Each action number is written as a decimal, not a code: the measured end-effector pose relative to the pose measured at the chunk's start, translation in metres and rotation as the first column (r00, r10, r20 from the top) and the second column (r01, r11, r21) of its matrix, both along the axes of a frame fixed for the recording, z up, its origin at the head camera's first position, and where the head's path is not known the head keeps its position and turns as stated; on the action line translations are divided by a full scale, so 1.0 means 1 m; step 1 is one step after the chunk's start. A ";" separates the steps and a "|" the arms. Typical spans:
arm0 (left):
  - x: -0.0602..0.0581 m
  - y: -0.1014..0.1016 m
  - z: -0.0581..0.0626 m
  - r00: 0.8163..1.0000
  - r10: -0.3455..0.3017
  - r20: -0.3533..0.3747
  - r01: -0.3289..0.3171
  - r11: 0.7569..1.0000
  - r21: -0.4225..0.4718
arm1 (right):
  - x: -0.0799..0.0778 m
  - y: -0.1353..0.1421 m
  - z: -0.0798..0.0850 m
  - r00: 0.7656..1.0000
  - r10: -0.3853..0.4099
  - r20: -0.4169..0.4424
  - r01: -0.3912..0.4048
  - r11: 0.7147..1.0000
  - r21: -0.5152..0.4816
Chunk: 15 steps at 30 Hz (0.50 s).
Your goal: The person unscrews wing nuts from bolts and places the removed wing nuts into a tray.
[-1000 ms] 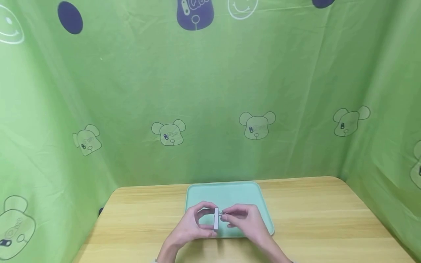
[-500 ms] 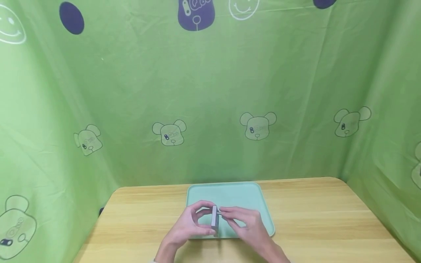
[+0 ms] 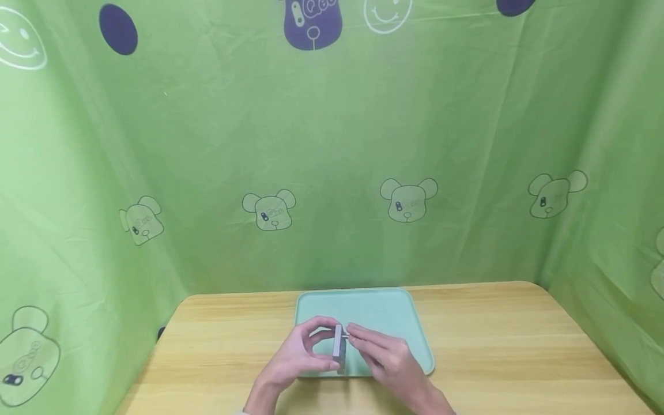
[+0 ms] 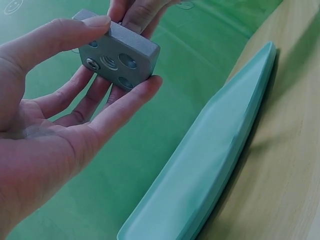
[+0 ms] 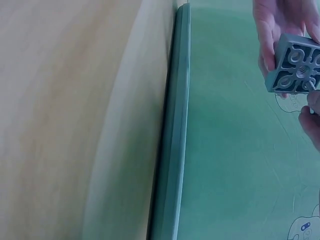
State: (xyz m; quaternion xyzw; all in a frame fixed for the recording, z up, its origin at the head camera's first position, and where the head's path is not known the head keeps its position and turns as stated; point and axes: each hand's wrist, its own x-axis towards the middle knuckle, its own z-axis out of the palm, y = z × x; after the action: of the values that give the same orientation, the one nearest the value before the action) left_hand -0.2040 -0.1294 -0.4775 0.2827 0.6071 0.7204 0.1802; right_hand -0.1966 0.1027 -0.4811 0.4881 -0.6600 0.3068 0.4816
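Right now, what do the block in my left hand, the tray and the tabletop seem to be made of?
Block: probably metal, matte gray, with thread-like ridges in one hole. Tray: likely plastic, smooth mint green, with a raised molded-looking rim. Tabletop: wood or wood-look laminate, smooth-looking with pale grain streaks; I can't tell which.

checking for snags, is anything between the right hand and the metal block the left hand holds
Only the slim metal rod pinched in the right hand; nothing else visible stands between that hand and the metal block.
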 end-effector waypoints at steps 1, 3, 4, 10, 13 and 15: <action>0.000 0.000 0.000 1.000 0.003 0.001 -0.003 1.000 0.002 | 0.000 0.000 -0.001 0.999 0.006 0.037 -0.006 1.000 -0.011; 0.000 0.000 0.000 1.000 0.019 0.000 -0.019 1.000 0.003 | 0.002 0.002 -0.001 0.988 0.022 0.150 -0.016 0.999 -0.040; 0.000 0.001 0.000 1.000 0.029 -0.002 -0.029 1.000 0.002 | 0.002 0.003 -0.001 0.976 0.030 0.216 -0.017 0.998 -0.060; 0.000 0.002 -0.002 0.996 0.090 -0.020 -0.091 0.995 -0.030 | 0.012 0.007 0.005 0.541 0.191 0.819 0.095 0.954 -0.285; 0.000 0.003 -0.004 0.995 0.094 -0.037 -0.095 0.995 -0.042 | 0.013 0.008 0.008 0.241 0.353 0.904 0.196 0.895 -0.401; 0.000 0.004 -0.005 0.995 0.089 -0.048 -0.092 0.995 -0.047 | 0.013 0.009 0.010 0.108 0.425 0.899 0.214 0.873 -0.438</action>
State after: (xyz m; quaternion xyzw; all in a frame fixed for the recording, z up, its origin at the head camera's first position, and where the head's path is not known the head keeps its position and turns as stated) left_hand -0.2042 -0.1250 -0.4823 0.2669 0.6407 0.7062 0.1401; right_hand -0.1838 0.1122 -0.4714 0.0735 -0.6741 0.7350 -0.0041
